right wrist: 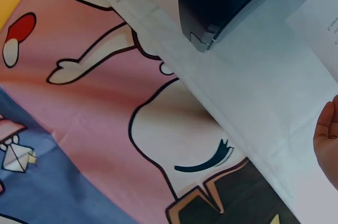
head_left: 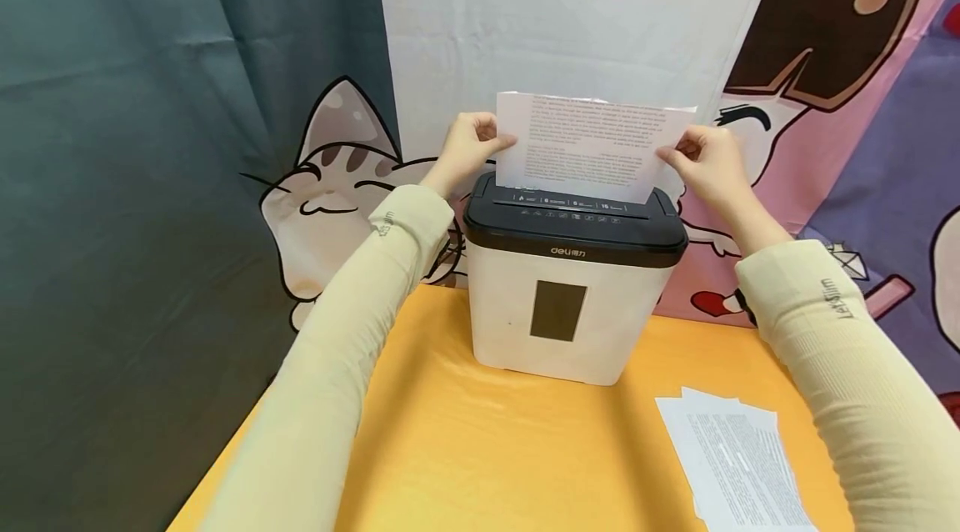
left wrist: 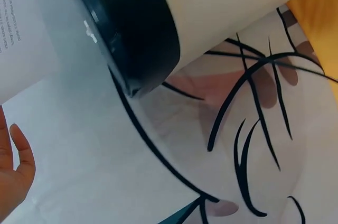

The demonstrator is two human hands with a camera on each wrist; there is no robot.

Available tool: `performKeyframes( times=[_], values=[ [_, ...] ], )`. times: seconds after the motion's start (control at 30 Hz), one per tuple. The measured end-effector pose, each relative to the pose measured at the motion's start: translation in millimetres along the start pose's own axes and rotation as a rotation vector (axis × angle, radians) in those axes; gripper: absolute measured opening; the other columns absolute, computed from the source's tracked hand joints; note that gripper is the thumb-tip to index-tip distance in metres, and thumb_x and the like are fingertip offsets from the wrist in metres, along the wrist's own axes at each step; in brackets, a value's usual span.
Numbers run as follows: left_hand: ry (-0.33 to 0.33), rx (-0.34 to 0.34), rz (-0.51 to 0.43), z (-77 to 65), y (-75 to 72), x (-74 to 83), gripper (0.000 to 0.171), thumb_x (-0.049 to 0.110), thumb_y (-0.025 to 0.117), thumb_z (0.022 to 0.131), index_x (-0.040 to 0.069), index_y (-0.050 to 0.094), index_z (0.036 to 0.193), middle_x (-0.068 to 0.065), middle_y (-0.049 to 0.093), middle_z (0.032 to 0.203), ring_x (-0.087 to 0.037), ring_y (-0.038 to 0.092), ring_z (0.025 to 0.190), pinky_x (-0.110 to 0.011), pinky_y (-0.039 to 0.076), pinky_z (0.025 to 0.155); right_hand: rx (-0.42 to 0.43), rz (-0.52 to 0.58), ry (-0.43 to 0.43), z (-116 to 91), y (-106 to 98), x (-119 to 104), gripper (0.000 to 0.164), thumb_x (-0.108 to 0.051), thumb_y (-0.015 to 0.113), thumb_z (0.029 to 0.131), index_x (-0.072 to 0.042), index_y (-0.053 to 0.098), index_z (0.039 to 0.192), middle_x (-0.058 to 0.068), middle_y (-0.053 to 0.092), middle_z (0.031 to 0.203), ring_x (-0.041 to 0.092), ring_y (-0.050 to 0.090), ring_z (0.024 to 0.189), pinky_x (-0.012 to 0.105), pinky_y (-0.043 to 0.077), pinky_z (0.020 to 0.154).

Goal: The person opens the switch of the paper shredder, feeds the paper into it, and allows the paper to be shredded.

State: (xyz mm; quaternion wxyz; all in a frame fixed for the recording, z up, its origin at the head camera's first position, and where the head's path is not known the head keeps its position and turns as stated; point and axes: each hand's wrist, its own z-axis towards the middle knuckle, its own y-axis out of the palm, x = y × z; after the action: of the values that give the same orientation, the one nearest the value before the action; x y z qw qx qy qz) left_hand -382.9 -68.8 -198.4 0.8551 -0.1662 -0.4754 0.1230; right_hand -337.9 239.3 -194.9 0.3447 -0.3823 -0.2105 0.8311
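Observation:
A printed sheet of paper (head_left: 585, 144) stands upright over the top slot of a white paper shredder (head_left: 498, 307) with a black lid (head_left: 570, 236). My left hand (head_left: 472, 144) pinches the sheet's left edge between thumb and fingers, and my right hand (head_left: 705, 161) pinches its right edge. The paper's lower edge lies right at the slot. In the left wrist view part of the left hand (left wrist: 16, 166) shows beside the sheet (left wrist: 26, 34). The right wrist view catches part of the right hand (right wrist: 328, 139) by the paper's corner (right wrist: 322, 28).
Several printed sheets (head_left: 731, 457) lie loosely stacked on the yellow table (head_left: 480, 449), to the right in front of the shredder. Close behind the shredder hangs a cloth backdrop (head_left: 600, 15) with cartoon animals. The table's left edge runs down beside the left sleeve (head_left: 322, 399).

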Motion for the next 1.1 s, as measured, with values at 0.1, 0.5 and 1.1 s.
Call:
performKeyframes(
  times=[0.1,0.5,1.1],
  values=[
    [-0.020,0.016,-0.010,-1.3,4.7,-5.1,0.013,0.009,0.067,0.086,-0.002,0.064,0.081,0.001,0.060,0.070,-0.013,0.056,0.071,-0.022,0.046,0.070,0.016,-0.007,0.018,0.4,5.4,2.2,0.015,-0.007,0.065,0.087,0.006,0.068,0.092,0.004,0.067,0.069,-0.013,0.044,0.054,0.012,0.033,0.052],
    [-0.034,0.051,0.027,-1.7,11.7,-19.7,0.013,0.009,0.069,0.085,-0.003,0.065,0.080,-0.007,0.065,0.075,-0.008,0.053,0.068,-0.018,0.040,0.063,0.021,-0.007,0.061,-2.8,19.6,9.0,0.015,-0.008,0.065,0.087,0.006,0.067,0.090,0.013,0.065,0.072,-0.011,0.042,0.054,0.012,0.033,0.054],
    [-0.061,0.053,-0.021,-0.9,15.2,-24.2,0.018,0.010,0.070,0.084,0.001,0.060,0.072,0.000,0.060,0.070,-0.008,0.051,0.068,-0.017,0.041,0.064,-0.014,-0.014,0.087,-3.3,18.1,11.4,0.017,-0.010,0.063,0.089,0.006,0.067,0.092,0.018,0.067,0.080,-0.009,0.044,0.058,0.014,0.034,0.055]
  ],
)
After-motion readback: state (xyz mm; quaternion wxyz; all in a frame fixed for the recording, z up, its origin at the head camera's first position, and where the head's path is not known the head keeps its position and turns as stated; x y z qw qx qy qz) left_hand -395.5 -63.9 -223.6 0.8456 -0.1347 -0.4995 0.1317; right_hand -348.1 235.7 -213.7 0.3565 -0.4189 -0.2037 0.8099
